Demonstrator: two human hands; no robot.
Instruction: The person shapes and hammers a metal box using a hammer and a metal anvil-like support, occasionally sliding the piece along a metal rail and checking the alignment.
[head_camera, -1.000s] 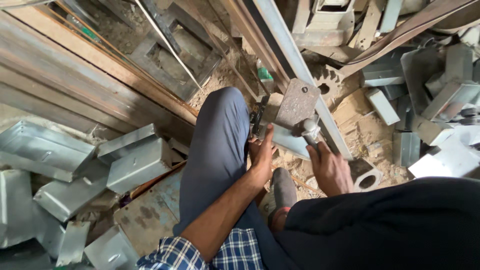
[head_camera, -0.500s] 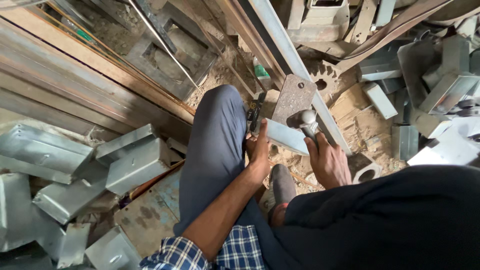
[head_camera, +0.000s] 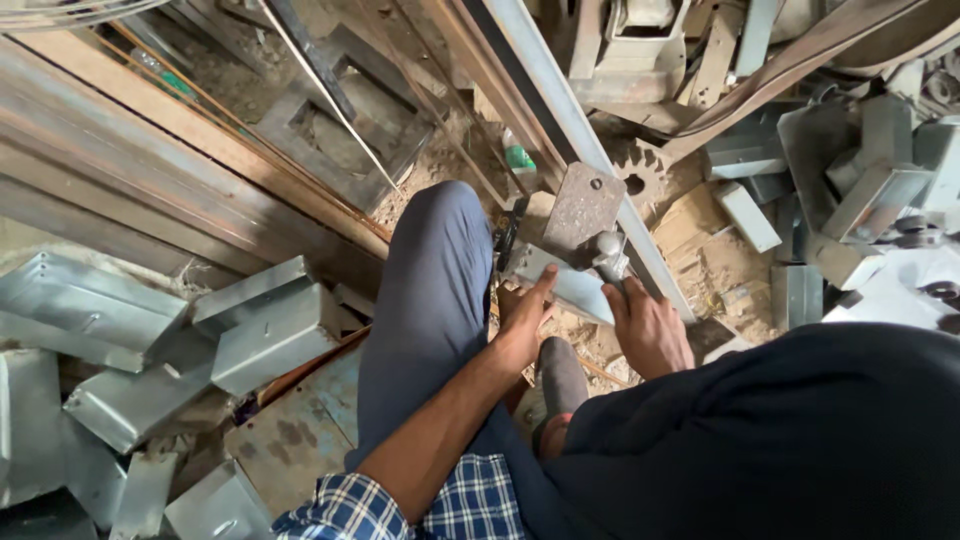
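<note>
My left hand (head_camera: 522, 318) presses flat, fingers spread, on a bent galvanised sheet-metal piece (head_camera: 565, 285), pinning it just ahead of my knee. My right hand (head_camera: 648, 328) is closed round the handle of a hammer (head_camera: 608, 255); its grey head sits just above that hand and right at the sheet's upper edge, beside a rusty steel plate (head_camera: 583, 208) that seems to back the work. I judge the step in hand to be hammering the sheet to shape against the plate; the next move calls for a steady hold and left fingers well clear of the head. Beyond the hands runs a long steel angle bar (head_camera: 570, 120), with a toothed gear (head_camera: 635, 170) past it. Well out to the left lie folded sheet-metal brackets (head_camera: 265, 335) on the dirt floor (head_camera: 700, 270).
</note>
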